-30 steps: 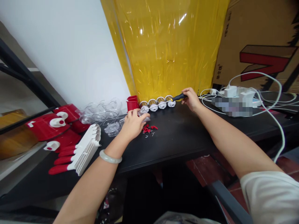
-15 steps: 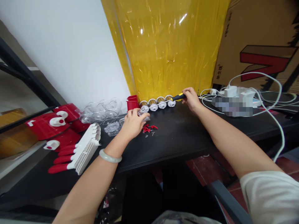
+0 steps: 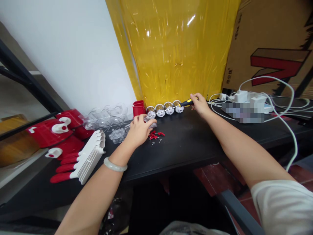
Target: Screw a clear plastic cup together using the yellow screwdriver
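Observation:
My left hand (image 3: 139, 130) grips a clear plastic part (image 3: 153, 124) above the black table (image 3: 186, 143). In my right hand (image 3: 199, 104) is a screwdriver (image 3: 187, 102) with a black and yellow handle, its long shaft slanting down to the left. The screwdriver's tip reaches the clear part; the exact contact is hidden by my left fingers. Just below that hand lie small red pieces (image 3: 154, 135) and a few screws (image 3: 160, 141). Another clear part (image 3: 117, 135) rests left of my left hand.
Several cylinders with white ends (image 3: 168, 109) line the back beside a red container (image 3: 138, 109). Clear round parts (image 3: 105, 117), red housings (image 3: 49, 132) and white pieces with red handles (image 3: 90, 156) stand left. White cables and chargers (image 3: 241, 96) lie right.
My right hand and the screwdriver handle have dipped very slightly. The left hand keeps its hold on the clear part in the same place.

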Motion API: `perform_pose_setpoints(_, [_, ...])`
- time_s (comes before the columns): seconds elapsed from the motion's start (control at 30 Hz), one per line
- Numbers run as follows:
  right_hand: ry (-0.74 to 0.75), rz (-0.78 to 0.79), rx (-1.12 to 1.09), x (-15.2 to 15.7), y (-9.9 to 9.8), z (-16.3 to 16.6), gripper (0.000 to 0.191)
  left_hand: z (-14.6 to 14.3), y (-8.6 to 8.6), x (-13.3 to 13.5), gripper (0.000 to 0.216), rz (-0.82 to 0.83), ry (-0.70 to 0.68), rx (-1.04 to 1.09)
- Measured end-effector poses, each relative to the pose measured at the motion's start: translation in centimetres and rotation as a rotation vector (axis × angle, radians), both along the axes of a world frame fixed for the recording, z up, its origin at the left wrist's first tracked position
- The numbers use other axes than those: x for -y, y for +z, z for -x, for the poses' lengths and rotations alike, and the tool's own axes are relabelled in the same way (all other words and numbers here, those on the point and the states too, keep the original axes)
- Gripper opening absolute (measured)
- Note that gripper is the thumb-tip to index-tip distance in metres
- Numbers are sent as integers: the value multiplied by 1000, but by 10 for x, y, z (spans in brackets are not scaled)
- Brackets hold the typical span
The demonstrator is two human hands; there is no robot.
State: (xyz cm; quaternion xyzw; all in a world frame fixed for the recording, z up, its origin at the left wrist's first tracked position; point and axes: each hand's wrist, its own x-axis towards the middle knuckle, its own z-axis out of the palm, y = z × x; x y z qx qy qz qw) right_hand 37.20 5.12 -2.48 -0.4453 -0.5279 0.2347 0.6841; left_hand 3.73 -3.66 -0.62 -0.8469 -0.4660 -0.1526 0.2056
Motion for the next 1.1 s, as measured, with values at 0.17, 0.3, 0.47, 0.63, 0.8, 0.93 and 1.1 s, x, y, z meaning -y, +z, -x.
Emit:
perform_pose_setpoints(0.17, [23, -13, -72, 4, 5, 2, 30, 1, -1, 0, 39, -7, 2, -7])
perform_pose_setpoints(0.3, [125, 20, -128, 8, 9, 3, 28, 1, -1, -1, 40, -6, -2, -1])
perform_pose_setpoints(0.47, [117, 12, -104, 5, 6, 1, 38, 1, -1, -1, 39, -7, -4, 4])
perform_pose_setpoints(0.63, [31, 11, -16, 3, 3, 1, 51, 0, 0, 1, 39, -3, -4, -1])
perform_pose_setpoints(0.8, [9, 9, -71, 6, 5, 4, 33, 1, 0, 0, 39, -4, 1, -7])
perform_pose_setpoints(0.93, [136, -12, -141, 12, 8, 5, 28, 1, 0, 0, 39, -3, -2, -5])
perform_pose_setpoints(1.1, [215, 17, -150, 13, 9, 3, 28, 1, -1, 0, 39, -8, -10, 1])
